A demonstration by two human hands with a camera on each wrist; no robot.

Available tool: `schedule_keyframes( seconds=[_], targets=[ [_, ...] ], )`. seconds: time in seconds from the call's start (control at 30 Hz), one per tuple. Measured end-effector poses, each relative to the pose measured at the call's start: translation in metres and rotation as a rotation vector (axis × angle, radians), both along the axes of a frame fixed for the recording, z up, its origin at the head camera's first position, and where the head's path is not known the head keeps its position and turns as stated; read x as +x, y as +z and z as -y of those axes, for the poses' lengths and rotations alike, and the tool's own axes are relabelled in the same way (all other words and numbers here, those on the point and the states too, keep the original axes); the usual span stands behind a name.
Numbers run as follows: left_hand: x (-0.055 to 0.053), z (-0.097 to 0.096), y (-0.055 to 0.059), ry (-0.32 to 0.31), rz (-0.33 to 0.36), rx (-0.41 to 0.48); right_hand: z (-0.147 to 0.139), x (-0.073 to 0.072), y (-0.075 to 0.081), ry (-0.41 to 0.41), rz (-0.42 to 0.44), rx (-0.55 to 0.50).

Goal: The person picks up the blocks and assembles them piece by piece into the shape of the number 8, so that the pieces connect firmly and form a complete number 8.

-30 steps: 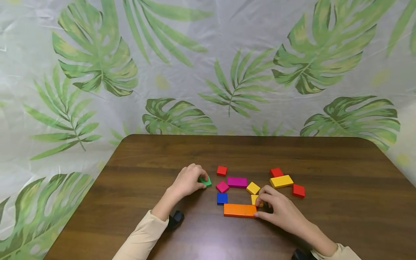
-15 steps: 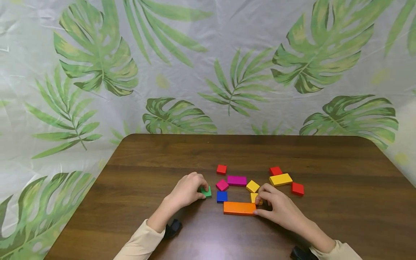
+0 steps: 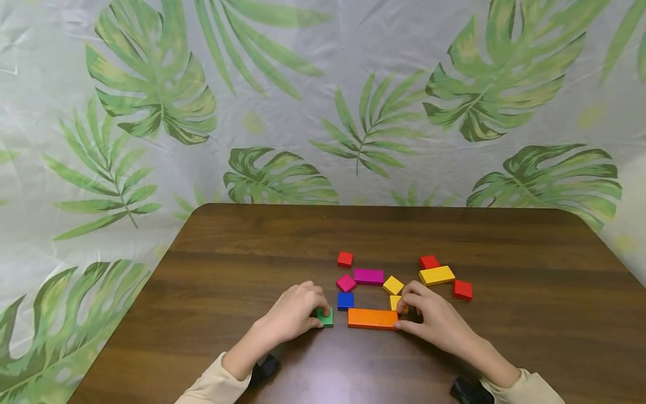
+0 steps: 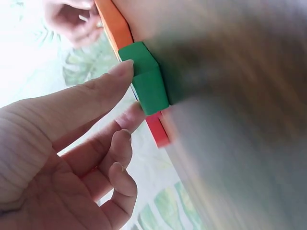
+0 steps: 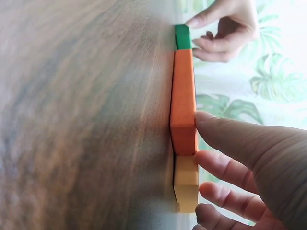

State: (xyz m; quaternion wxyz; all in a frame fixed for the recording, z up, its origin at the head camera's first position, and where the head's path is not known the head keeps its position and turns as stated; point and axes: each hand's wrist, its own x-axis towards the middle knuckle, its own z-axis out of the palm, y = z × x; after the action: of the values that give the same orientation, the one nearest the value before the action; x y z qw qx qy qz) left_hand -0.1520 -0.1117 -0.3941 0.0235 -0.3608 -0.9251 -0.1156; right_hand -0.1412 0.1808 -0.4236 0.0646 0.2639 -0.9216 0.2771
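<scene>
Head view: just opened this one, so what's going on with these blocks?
At a wooden table, a person's left hand pinches a green block just left of a long orange block, with a gap between them. The right hand touches the orange block's right end and a small yellow block behind it. A blue block, among others, lies farther back.

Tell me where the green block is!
In the head view, the green block is pinched in the left hand, just left of the orange block with a small gap between, and down-left of the blue block.
</scene>
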Motion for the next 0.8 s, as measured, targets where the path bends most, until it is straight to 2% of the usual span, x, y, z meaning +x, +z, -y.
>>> schedule_keyframes(
  seconds=[0.13,0.3,0.53,0.8],
  targets=[
    [0.008,-0.006,0.000,-0.043,-0.030,-0.036,0.000,0.000,-0.001,-0.001,0.001,-0.002],
    [0.015,-0.014,-0.001,-0.066,-0.043,-0.069,0.001,0.000,-0.001,-0.001,-0.010,-0.004],
    [0.022,-0.024,-0.002,-0.068,-0.026,-0.085,0.000,-0.001,-0.001,-0.003,-0.007,0.000],
    [0.025,-0.031,-0.005,-0.052,-0.082,-0.074,0.000,-0.001,0.000,-0.007,-0.015,-0.003]
  ],
)
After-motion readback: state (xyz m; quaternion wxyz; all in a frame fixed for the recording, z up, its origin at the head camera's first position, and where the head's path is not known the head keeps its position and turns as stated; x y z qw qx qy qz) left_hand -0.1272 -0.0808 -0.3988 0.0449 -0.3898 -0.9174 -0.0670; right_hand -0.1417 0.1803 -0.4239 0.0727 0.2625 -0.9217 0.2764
